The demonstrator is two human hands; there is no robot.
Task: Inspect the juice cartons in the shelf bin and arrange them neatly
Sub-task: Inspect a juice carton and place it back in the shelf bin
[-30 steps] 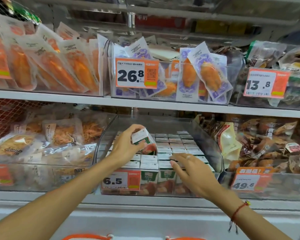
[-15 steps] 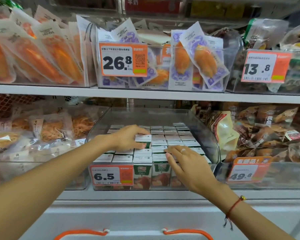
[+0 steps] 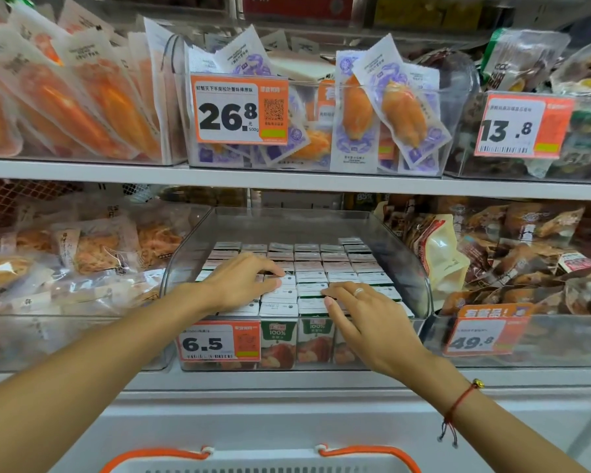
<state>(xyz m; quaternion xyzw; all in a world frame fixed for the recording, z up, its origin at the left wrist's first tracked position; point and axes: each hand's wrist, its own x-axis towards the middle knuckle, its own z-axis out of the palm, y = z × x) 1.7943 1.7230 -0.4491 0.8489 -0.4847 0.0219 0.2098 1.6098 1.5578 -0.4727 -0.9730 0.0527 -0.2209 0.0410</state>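
Now my left hand (image 3: 243, 285) lies over the tops of the juice cartons (image 3: 313, 278), fingers bent and fingertips pressing down on one carton (image 3: 282, 295) in the middle rows; whether I actually pinch it I cannot tell. My right hand (image 3: 365, 315) rests beside it with fingers fairly straight, released, flat on the carton tops near the front right, a ring on one finger and a red string bracelet (image 3: 458, 404) at the wrist. The cartons stand upright in tight rows inside the clear shelf bin (image 3: 420, 268) on the lower shelf, with a 6.5 price tag (image 3: 219, 343) on its front. Bagged snacks (image 3: 512, 254) fill the bin to the right, packaged food (image 3: 82, 254) the one to the left. An orange-handled basket (image 3: 260, 462) sits below me
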